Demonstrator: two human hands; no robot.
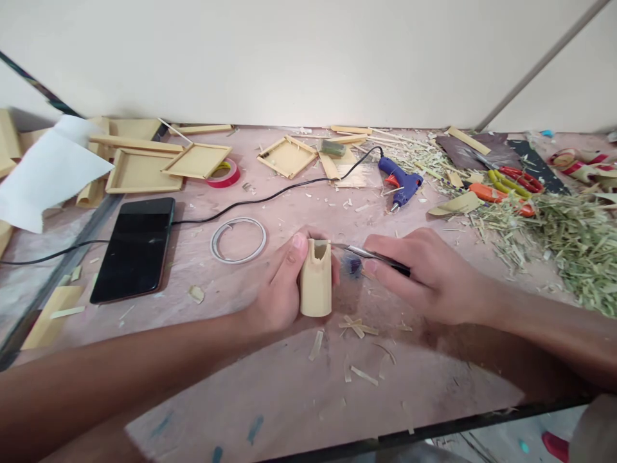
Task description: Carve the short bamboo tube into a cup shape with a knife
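My left hand [282, 286] grips a short upright section of pale bamboo [315, 280] standing on the pink table [270, 379]; its top rim has a notch cut in it. My right hand [429, 273] holds a thin knife [371, 255] with a dark handle, its metal blade pointing left and touching the notched rim. Thin bamboo shavings [357, 328] lie just in front of the piece.
A black phone [135, 256] lies at left, its cable running back across the table. A tape ring [238, 240], red tape [224, 173], shallow bamboo trays [142, 170], a blue glue gun [401, 182], pliers [511, 182] and a heap of green shavings [563, 238] surround the hands.
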